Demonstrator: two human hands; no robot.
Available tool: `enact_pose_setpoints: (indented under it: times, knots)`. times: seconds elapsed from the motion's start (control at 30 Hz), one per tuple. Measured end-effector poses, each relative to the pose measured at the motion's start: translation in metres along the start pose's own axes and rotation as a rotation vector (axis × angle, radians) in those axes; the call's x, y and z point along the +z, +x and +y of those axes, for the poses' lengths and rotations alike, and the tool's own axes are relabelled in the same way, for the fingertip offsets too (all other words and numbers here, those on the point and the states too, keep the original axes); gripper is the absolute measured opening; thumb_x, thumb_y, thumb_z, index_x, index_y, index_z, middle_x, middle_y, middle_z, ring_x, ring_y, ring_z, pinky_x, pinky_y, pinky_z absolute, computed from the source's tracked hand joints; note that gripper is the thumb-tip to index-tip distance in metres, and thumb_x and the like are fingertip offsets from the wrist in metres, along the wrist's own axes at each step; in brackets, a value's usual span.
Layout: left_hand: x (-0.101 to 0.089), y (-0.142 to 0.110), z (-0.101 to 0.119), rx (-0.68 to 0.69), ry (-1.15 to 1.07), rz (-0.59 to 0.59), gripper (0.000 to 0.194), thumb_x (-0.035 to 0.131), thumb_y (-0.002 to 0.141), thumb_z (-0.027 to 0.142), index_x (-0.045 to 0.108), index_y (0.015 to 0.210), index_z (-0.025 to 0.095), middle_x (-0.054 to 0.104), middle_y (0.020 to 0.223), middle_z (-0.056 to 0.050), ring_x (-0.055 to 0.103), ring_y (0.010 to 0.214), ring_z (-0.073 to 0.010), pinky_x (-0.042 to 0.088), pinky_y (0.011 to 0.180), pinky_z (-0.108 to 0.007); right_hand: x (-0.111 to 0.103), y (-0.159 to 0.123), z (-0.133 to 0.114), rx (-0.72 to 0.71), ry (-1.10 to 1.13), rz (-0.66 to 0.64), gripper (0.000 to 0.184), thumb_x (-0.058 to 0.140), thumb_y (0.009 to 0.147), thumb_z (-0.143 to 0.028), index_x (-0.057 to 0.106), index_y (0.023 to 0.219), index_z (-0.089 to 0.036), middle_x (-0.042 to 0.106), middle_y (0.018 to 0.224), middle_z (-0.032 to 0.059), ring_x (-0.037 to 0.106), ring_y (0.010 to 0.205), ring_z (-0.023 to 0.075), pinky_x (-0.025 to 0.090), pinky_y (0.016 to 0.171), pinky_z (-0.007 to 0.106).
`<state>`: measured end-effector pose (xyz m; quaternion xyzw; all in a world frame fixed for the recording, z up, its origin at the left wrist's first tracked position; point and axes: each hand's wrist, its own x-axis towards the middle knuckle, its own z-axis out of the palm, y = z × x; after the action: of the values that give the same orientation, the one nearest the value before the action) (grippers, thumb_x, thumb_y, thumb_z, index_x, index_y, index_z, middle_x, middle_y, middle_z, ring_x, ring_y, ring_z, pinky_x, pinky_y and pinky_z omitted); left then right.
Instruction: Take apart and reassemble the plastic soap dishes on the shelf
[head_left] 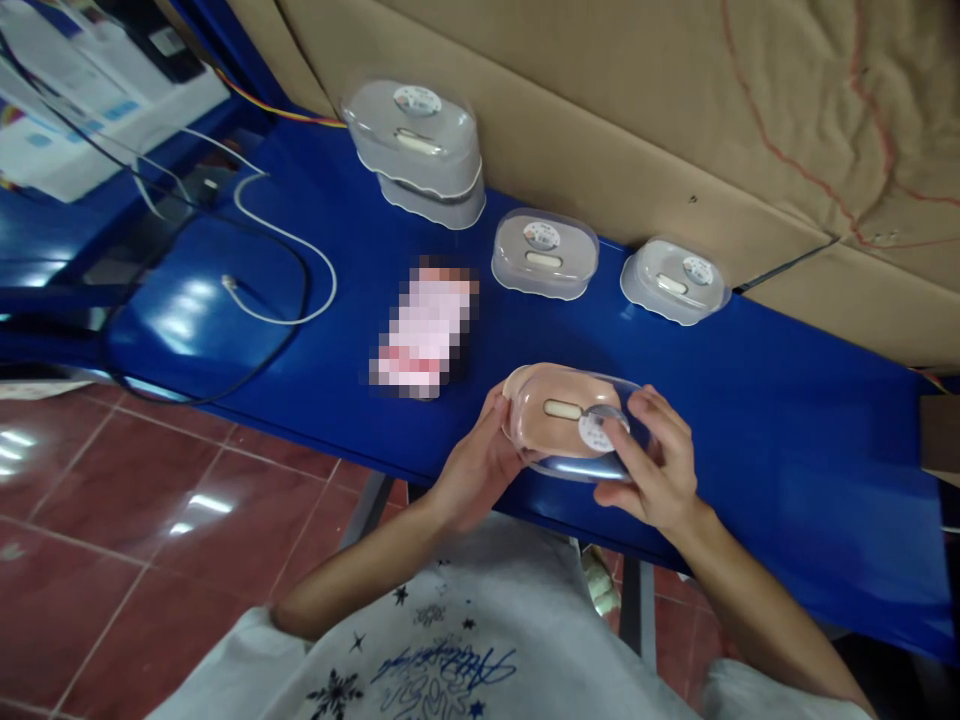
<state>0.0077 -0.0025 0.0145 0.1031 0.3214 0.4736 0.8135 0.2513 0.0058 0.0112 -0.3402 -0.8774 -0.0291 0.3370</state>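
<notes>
Near the table's front edge my left hand (480, 465) is closed around the left end of a peach oval box (541, 432) with a whitish slot-shaped piece on its top. A clear plastic cover (630, 455) with a round label sits over the box, shifted to the right of it. My right hand (664, 460) grips the right side of this cover, with one finger lying across the label. The box's underside and part of my left fingers are hidden. Beyond my hands stand a grey oval box (574, 262) and another grey oval box (679, 285), both under clear covers.
Two stacked grey boxes (442, 155) stand at the back of the blue table (795, 450), against brown cardboard (600, 130). A blurred-out pink and white item (429, 325) lies left of my hands. White cable (330, 265) and black cable loop over the left side.
</notes>
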Motion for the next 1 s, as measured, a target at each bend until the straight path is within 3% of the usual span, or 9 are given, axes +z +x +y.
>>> enact_pose_setpoints:
  times: [0.27,0.43,0.63,0.77,1.0]
  knots:
    - [-0.001,0.000,0.000,0.015,0.026,0.051,0.046,0.064,0.106,0.054,0.060,0.146,0.029,0.067,0.150,-0.008,0.059,0.144,-0.0309,0.051,0.115,-0.045,0.007,0.004,0.007,0.115,0.091,-0.202,0.081,0.065,0.103,-0.058,0.031,0.173,-0.036,0.054,0.159,0.0143,0.056,0.144,0.0421,0.056,0.115,0.065]
    - [-0.006,-0.001,-0.005,0.043,0.077,0.012,0.059,0.067,0.102,0.061,0.053,0.152,0.032,0.060,0.159,-0.011,0.055,0.150,-0.0354,0.047,0.121,-0.051,0.004,0.009,0.005,0.120,0.091,-0.201,0.085,0.074,0.099,-0.051,0.033,0.172,-0.036,0.055,0.157,0.0135,0.056,0.144,0.0395,0.057,0.116,0.060]
    - [-0.023,-0.002,-0.020,0.244,0.277,-0.107,0.067,0.068,0.102,0.061,0.041,0.157,0.036,0.050,0.168,-0.009,0.048,0.156,-0.0333,0.041,0.128,-0.053,0.001,0.010,0.003,0.096,0.092,-0.178,0.086,0.079,0.097,-0.047,0.036,0.170,-0.035,0.055,0.158,0.0125,0.057,0.144,0.0385,0.058,0.115,0.059]
    - [-0.029,-0.002,-0.024,0.354,0.389,-0.179,0.074,0.074,0.098,0.057,0.037,0.159,0.035,0.052,0.165,-0.010,0.048,0.156,-0.0350,0.038,0.130,-0.058,0.002,0.010,-0.001,0.107,0.076,-0.151,0.086,0.086,0.092,-0.044,0.043,0.165,-0.036,0.058,0.151,0.0120,0.059,0.140,0.0376,0.060,0.113,0.059]
    - [-0.028,0.000,-0.023,0.365,0.370,-0.172,0.072,0.075,0.099,0.055,0.039,0.159,0.039,0.055,0.162,-0.004,0.049,0.156,-0.0345,0.037,0.132,-0.056,0.005,0.004,-0.001,0.098,-0.007,-0.079,0.088,0.089,0.088,-0.045,0.044,0.164,-0.040,0.051,0.158,0.0097,0.060,0.136,0.0361,0.061,0.109,0.056]
